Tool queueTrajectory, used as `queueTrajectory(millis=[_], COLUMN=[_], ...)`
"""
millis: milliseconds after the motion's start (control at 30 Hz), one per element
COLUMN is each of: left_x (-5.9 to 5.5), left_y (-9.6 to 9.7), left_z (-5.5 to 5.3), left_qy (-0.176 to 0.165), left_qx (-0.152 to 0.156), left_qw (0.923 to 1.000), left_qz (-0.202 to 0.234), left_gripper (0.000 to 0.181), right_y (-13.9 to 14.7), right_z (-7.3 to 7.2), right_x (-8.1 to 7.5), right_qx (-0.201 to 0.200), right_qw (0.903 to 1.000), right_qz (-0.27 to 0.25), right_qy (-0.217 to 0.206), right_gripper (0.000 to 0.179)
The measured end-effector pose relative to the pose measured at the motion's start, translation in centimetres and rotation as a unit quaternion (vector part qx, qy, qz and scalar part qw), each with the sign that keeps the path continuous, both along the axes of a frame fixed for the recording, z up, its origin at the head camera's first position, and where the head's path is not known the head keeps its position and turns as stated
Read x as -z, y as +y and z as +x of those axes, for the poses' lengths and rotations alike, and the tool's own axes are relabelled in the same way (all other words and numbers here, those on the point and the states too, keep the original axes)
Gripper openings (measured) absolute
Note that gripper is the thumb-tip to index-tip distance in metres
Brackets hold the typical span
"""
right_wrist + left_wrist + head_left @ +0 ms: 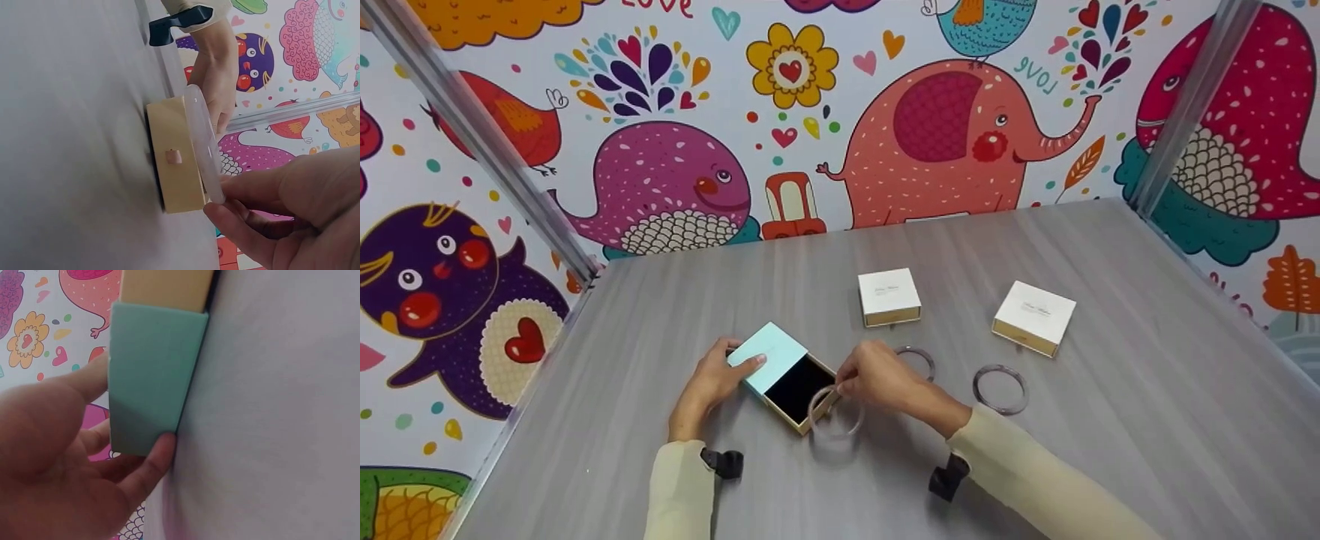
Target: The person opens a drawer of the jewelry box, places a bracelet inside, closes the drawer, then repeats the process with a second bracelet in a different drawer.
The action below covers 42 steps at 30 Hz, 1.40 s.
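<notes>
A pale turquoise drawer-style jewelry box [774,343] sits on the table, its black-lined drawer [795,390] pulled partly out. My left hand [709,390] holds the box's outer end, thumb on the lid and fingers against the sides. Between thumb and fingers, my right hand [889,379] pinches a translucent pale bangle [203,138]. The bangle hangs at the drawer's gold front [173,132], tilted over its edge. A small pull tab [174,157] shows on that front.
Two more bangles lie on the table: a darker one [978,386] at right, and another [931,366] partly hidden behind my right hand. Two white-topped gold boxes [889,292] stand closed farther back. Patterned panels [675,172] border the table [1110,465].
</notes>
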<state>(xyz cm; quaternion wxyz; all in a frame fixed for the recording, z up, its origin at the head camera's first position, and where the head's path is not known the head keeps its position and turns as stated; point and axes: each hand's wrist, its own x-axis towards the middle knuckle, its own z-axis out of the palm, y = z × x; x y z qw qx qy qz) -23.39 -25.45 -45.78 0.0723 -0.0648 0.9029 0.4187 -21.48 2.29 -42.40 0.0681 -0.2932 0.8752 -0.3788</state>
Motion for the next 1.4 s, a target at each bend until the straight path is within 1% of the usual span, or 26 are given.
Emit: queueTrajectory(millis=[133, 200, 467, 700, 933, 1167, 1400], left_x=[-0.1, -0.1, -0.1, -0.1, 0.0, 0.1, 0.2], left_y=[0.0, 0.0, -0.1, 0.0, -0.1, 0.0, -0.1], left_z=[0.0, 0.0, -0.1, -0.1, 0.0, 0.0, 0.0], left_qy=[0.001, 0.0, 0.004, 0.003, 0.01, 0.014, 0.018], left_qx=[0.0, 0.0, 0.002, 0.001, -0.001, -0.002, -0.003], left_qw=[1.0, 1.0, 1.0, 1.0, 0.9999, 0.9999, 0.9998], left_qz=[-0.001, 0.002, 0.002, 0.006, 0.011, 0.007, 0.0], left_gripper=[0.061, 0.061, 0.06, 0.06, 0.057, 0.057, 0.056], right_y=[-0.6, -0.8, -1.9, -2.7, -3.3, -4.0, -4.4], right_z=[-0.3, -0.4, -0.9, -1.5, -1.9, -1.8, -1.7], right_x=[-0.4, -0.6, -0.5, 0.2, 0.8, 1.0, 1.3], right_qx=[0.016, 0.025, 0.042, 0.065, 0.08, 0.095, 0.092], right_qw=[0.9994, 0.9991, 0.999, 0.9974, 0.9952, 0.9937, 0.9938], right_qz=[0.0, 0.004, -0.004, -0.031, -0.051, -0.058, -0.06], right_qy=[-0.029, -0.035, -0.015, 0.004, 0.022, 0.009, 0.017], right_gripper=[0.01, 0.011, 0.01, 0.012, 0.016, 0.019, 0.018])
